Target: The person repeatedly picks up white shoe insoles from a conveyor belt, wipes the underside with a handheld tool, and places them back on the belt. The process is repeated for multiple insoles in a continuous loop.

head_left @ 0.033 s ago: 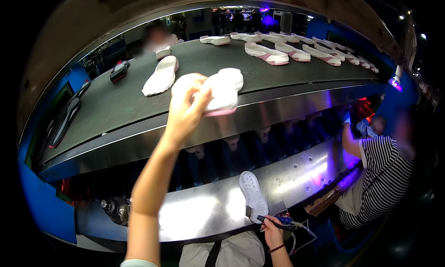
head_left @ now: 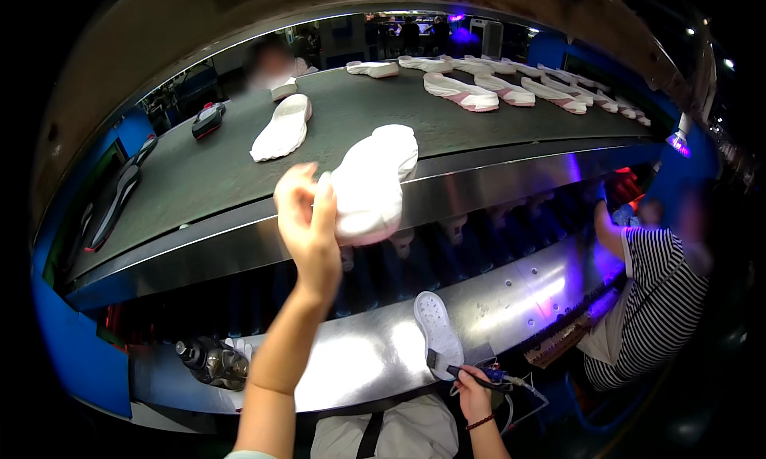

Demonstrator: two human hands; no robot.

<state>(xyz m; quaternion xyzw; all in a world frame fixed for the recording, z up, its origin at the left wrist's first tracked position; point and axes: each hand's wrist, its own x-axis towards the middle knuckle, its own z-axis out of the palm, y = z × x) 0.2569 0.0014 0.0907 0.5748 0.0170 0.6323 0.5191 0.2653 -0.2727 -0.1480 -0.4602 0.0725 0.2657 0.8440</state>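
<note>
A white shoe sole (head_left: 371, 184) with a pinkish lower edge is tilted up over the conveyor's metal front rail. My left hand (head_left: 309, 228) grips it by its left side, the fingers partly curled and some contact hidden. Low in the middle, a light grey sole (head_left: 436, 323) with small round marks lies on the metal ledge. My right hand (head_left: 476, 389) closes around the black handle of a brush (head_left: 463, 372), whose head rests on the near end of that sole. Another white sole (head_left: 283, 128) lies on the belt beyond my left hand.
The dark conveyor belt (head_left: 215, 180) carries several white-and-pink soles (head_left: 461, 92) at right and black-and-red soles (head_left: 120, 208) at left. Below runs the metal ledge (head_left: 343, 363), with a dark bottle-like object (head_left: 211, 362). A co-worker in stripes (head_left: 650, 307) works at right.
My left hand has come nearer and lower with the white sole, which now shows more of its face. My right hand and the brush have shifted slightly right.
</note>
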